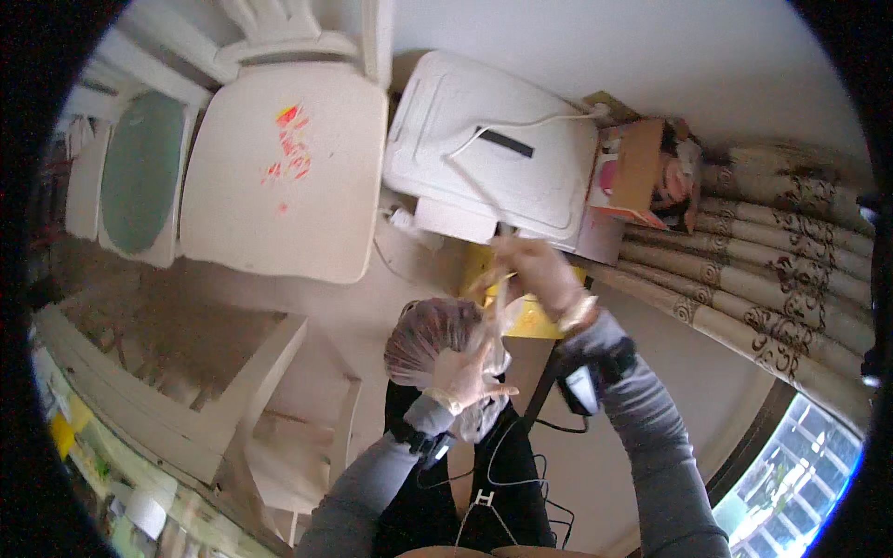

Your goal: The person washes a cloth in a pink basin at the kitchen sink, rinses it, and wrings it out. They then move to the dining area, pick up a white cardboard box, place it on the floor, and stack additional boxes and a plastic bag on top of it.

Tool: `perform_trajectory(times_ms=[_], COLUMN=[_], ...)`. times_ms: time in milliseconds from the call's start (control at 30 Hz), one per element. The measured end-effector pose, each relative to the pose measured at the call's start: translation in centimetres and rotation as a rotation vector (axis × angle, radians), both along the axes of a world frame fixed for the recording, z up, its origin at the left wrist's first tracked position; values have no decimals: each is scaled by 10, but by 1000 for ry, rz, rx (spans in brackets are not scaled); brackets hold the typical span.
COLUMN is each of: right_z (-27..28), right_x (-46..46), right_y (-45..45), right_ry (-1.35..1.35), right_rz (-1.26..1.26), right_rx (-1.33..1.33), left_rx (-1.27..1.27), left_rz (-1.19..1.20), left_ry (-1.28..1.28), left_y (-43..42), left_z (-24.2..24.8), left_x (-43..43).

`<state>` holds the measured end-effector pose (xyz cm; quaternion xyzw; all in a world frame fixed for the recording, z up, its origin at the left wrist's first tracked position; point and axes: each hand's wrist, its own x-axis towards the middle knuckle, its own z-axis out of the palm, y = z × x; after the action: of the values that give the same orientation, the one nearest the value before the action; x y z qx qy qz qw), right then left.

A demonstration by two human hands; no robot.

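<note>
A clear plastic bag (pixel 423 340), bunched round and holding something dark, is above my dark-trousered lap. My left hand (pixel 457 376) is against its right side, with a finger and thumb spread apart; whether other fingers grip the plastic is hidden. Pale crumpled plastic (pixel 481 418) hangs below that hand. Higher and to the right, my right hand (pixel 534 268) is blurred, its fingers closed on a whitish strip (pixel 497 303) that runs down to the gathered bag. Both hands seem to wear thin gloves with pale cuffs. Straps with small devices circle both wrists.
A yellow container (pixel 534 321) stands behind my right hand. Beyond are a white lidded bin (pixel 481 167) crossed by a cable, and a cardboard box (pixel 638 167). A stained white chair (pixel 286 181) is at left. Patterned curtain (pixel 753 279) hangs at right. Black cords (pixel 520 481) trail over my lap.
</note>
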<state>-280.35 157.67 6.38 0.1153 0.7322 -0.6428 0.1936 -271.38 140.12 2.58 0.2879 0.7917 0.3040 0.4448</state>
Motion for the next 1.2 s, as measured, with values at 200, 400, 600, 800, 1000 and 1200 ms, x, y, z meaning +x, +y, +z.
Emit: perform_trajectory(times_ms=[200, 400, 600, 800, 1000, 1200], right_z=[3, -18, -103, -157, -148, 25], right_x=[12, 69, 223, 295, 261, 179], right_y=[4, 80, 54, -19, -14, 55], right_ry=[-338, -227, -311, -309, -315, -156], right_rz=[38, -1, 539, 522, 196, -376], right_rx=[-414, -67, 479, 525, 453, 413], left_rx=[281, 329, 387, 327, 150, 283], left_rz=[134, 442, 600, 793, 594, 778], left_ry=[-201, -191, -722, -1083, -700, -369], left_y=[26, 22, 6, -22, -57, -86], left_z=[22, 62, 110, 138, 151, 152], left_x=[-10, 6, 13, -3, -33, -32])
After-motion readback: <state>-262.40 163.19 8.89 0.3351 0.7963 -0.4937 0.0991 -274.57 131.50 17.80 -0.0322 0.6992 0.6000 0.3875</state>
